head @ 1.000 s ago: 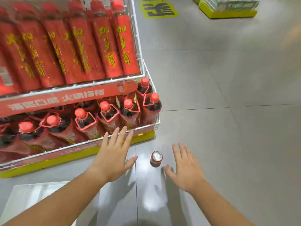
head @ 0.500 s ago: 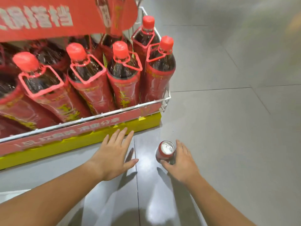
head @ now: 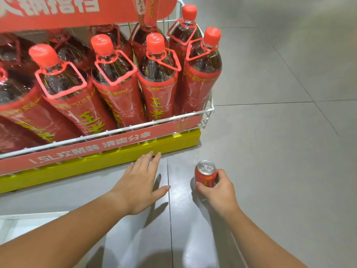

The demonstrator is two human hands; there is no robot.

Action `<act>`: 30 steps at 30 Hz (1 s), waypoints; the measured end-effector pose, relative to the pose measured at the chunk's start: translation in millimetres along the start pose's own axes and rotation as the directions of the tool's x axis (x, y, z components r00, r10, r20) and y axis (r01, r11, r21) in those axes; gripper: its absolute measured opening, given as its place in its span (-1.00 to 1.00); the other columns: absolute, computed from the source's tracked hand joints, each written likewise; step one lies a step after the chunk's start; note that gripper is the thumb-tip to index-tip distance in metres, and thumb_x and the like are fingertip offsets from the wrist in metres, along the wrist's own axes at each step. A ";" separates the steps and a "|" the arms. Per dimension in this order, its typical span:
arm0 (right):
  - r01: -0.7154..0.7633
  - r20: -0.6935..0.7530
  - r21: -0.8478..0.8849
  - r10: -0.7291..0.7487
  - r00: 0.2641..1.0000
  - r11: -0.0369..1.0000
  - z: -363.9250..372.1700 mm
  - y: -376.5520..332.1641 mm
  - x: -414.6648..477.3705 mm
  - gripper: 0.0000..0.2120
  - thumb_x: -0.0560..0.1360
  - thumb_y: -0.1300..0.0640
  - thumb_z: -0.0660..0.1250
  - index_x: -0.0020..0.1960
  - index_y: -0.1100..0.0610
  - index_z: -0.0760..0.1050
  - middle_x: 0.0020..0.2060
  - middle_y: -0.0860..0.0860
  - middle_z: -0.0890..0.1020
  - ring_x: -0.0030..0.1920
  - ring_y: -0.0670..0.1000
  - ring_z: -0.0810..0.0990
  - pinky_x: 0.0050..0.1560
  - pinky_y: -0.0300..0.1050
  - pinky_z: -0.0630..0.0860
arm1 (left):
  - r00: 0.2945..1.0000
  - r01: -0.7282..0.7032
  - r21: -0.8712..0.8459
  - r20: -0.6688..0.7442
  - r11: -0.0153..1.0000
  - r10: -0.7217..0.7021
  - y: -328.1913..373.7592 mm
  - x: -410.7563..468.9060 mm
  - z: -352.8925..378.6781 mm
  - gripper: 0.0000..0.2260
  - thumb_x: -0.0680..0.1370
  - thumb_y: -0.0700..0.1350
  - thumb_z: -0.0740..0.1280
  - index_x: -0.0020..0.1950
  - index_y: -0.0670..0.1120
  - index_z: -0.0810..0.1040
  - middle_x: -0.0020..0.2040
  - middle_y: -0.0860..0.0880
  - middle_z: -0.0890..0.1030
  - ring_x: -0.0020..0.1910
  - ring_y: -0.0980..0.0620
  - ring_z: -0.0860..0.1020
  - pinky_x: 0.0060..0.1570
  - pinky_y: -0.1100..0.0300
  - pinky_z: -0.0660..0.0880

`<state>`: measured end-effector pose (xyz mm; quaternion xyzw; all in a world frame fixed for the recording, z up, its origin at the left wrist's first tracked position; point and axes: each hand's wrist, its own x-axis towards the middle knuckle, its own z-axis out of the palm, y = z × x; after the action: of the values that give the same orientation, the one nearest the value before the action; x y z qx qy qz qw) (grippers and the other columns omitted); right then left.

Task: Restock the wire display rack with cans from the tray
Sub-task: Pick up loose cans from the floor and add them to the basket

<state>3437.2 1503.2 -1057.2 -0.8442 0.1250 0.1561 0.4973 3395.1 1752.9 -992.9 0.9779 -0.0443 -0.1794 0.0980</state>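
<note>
A red can [head: 205,176] with a silver top stands upright on the grey floor, in front of the rack's right corner. My right hand [head: 219,191] is wrapped around its side. My left hand [head: 140,183] hovers flat with fingers spread, just in front of the yellow base [head: 116,161] of the white wire display rack [head: 206,113]. The rack's bottom shelf holds several large red-labelled bottles [head: 158,82] with red caps.
A red price strip [head: 92,149] runs along the shelf's front wire. A red sign [head: 77,10] hangs above the bottles. A white tray corner [head: 23,223] shows at the lower left, partly behind my left arm. Grey tiled floor [head: 280,151] extends to the right.
My view has dropped closer to the floor and the bottom shelf. My right hand reached the can and closed around it. My left hand stayed open near the rack's base.
</note>
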 end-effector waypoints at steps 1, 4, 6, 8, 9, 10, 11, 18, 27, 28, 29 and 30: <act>0.013 0.004 -0.002 -0.013 1.000 1.000 -5.3 -6.5 -2.5 -0.65 0.27 0.07 0.60 -0.04 -0.02 0.52 -0.18 -0.09 0.69 -0.22 -0.21 0.64 -0.17 -0.26 0.50 | 1.000 0.001 -0.009 -0.019 1.000 -0.001 0.3 0.1 -5.4 -0.16 0.55 0.42 0.00 0.62 0.01 -0.29 0.65 -0.05 -0.13 0.63 -0.07 -0.10 0.58 -0.08 0.01; 0.057 0.006 0.012 -0.057 0.998 0.998 -24.8 -33.6 -11.9 -0.67 0.29 0.10 0.59 -0.04 -0.02 0.53 -0.17 -0.09 0.69 -0.19 -0.21 0.64 -0.18 -0.32 0.51 | 0.996 0.004 -0.015 -0.090 1.000 -0.005 4.4 -4.0 -27.8 -0.14 0.52 0.45 -0.03 0.63 -0.01 -0.24 0.65 -0.06 -0.08 0.62 -0.07 -0.06 0.57 -0.08 0.05; 0.089 -0.001 0.021 -0.089 0.996 0.996 -39.8 -60.1 -22.7 -0.68 0.30 0.11 0.59 -0.04 -0.03 0.53 -0.17 -0.11 0.68 -0.16 -0.25 0.63 -0.20 -0.37 0.49 | 0.990 0.014 -0.017 -0.137 1.000 -0.017 8.8 -12.9 -50.4 -0.10 0.46 0.51 -0.13 0.63 -0.01 -0.22 0.65 -0.07 -0.04 0.62 -0.08 -0.02 0.56 -0.08 0.09; 0.110 -0.008 0.034 -0.109 0.994 0.993 -56.4 -91.0 -37.9 -0.70 0.31 0.11 0.59 -0.05 -0.01 0.54 -0.19 -0.11 0.68 -0.18 -0.27 0.61 -0.23 -0.42 0.48 | 0.986 0.017 -0.019 -0.163 1.000 -0.020 15.7 -27.8 -79.7 -0.03 0.39 0.56 -0.25 0.63 -0.02 -0.20 0.65 -0.09 0.00 0.61 -0.10 0.03 0.55 -0.09 0.12; 0.118 -0.004 0.038 -0.118 0.993 0.992 -65.4 -108.8 -47.0 -0.70 0.31 0.11 0.59 -0.04 -0.01 0.54 -0.19 -0.11 0.68 -0.20 -0.29 0.61 -0.25 -0.45 0.47 | 0.985 0.018 -0.015 -0.171 1.000 -0.020 20.1 -36.8 -96.8 -0.01 0.37 0.57 -0.28 0.63 -0.04 -0.19 0.64 -0.10 0.02 0.61 -0.11 0.04 0.54 -0.10 0.14; 0.128 0.005 0.041 -0.129 0.992 0.991 -74.9 -128.1 -57.2 -0.70 0.32 0.11 0.58 -0.04 -0.02 0.54 -0.20 -0.12 0.68 -0.21 -0.31 0.61 -0.26 -0.47 0.46 | 0.983 0.017 -0.014 -0.181 1.000 -0.019 24.5 -47.0 -116.1 0.00 0.37 0.57 -0.29 0.63 -0.05 -0.16 0.64 -0.12 0.04 0.61 -0.12 0.06 0.54 -0.10 0.14; 0.140 0.013 0.040 -0.141 0.990 0.989 -84.5 -148.4 -68.1 -0.70 0.32 0.10 0.58 -0.03 -0.02 0.54 -0.21 -0.12 0.68 -0.22 -0.30 0.61 -0.27 -0.46 0.46 | 0.982 0.017 -0.014 -0.190 1.000 -0.019 29.3 -58.0 -136.5 0.00 0.38 0.57 -0.27 0.64 -0.06 -0.14 0.63 -0.13 0.06 0.60 -0.12 0.07 0.53 -0.11 0.16; 0.251 0.035 0.078 -0.255 0.966 0.965 -164.8 -312.4 -154.8 -0.74 0.36 0.20 0.55 -0.04 0.05 0.53 -0.25 -0.06 0.67 -0.38 -0.28 0.59 -0.37 -0.46 0.45 | 0.963 0.047 0.016 -0.267 0.999 -0.041 64.0 -140.7 -299.0 -0.11 0.48 0.43 0.01 0.63 -0.13 0.03 0.60 -0.18 0.19 0.57 -0.17 0.18 0.48 -0.14 0.24; 0.345 0.005 0.091 -0.347 0.938 0.934 -265.6 -525.6 -266.5 -0.61 0.19 -0.19 0.46 -0.07 -0.02 0.59 -0.24 -0.09 0.72 -0.24 -0.15 0.69 -0.13 -0.11 0.65 | 0.903 0.095 -0.005 -0.421 0.995 -0.088 111.9 -246.1 -542.6 -0.07 0.43 0.47 -0.07 0.64 -0.07 -0.08 0.64 -0.12 0.04 0.61 -0.13 0.05 0.55 -0.10 0.11; 0.363 0.005 0.084 -0.365 0.931 0.928 -276.3 -549.9 -279.6 -0.66 0.22 -0.16 0.48 -0.08 -0.03 0.59 -0.25 -0.10 0.72 -0.25 -0.16 0.68 -0.15 -0.13 0.64 | 0.894 0.094 0.005 -0.440 0.996 -0.083 115.8 -258.1 -570.2 -0.07 0.42 0.47 -0.08 0.64 -0.06 -0.10 0.65 -0.11 0.02 0.61 -0.12 0.03 0.56 -0.10 0.09; 0.384 0.003 0.077 -0.385 0.923 0.920 -287.2 -574.5 -292.6 -0.71 0.26 -0.13 0.50 -0.08 -0.04 0.59 -0.24 -0.11 0.72 -0.25 -0.18 0.67 -0.16 -0.16 0.62 | 0.885 0.092 0.020 -0.460 0.996 -0.072 118.6 -269.2 -598.0 -0.08 0.43 0.47 -0.09 0.64 -0.05 -0.11 0.65 -0.09 0.01 0.62 -0.11 0.02 0.56 -0.09 0.07; 0.402 0.006 0.075 -0.403 0.915 0.913 -297.2 -598.4 -304.6 -0.75 0.30 -0.10 0.51 -0.08 -0.06 0.59 -0.23 -0.13 0.72 -0.24 -0.19 0.67 -0.16 -0.18 0.62 | 0.873 0.088 0.038 -0.485 0.995 -0.058 121.2 -281.1 -624.9 -0.09 0.45 0.47 -0.07 0.64 -0.05 -0.12 0.65 -0.09 0.02 0.62 -0.10 0.01 0.56 -0.09 0.06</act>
<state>3417.6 1542.7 -324.3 -0.8317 -0.0512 0.0548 0.5501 3351.6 1778.5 -298.9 0.9951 0.0132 0.0680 0.0703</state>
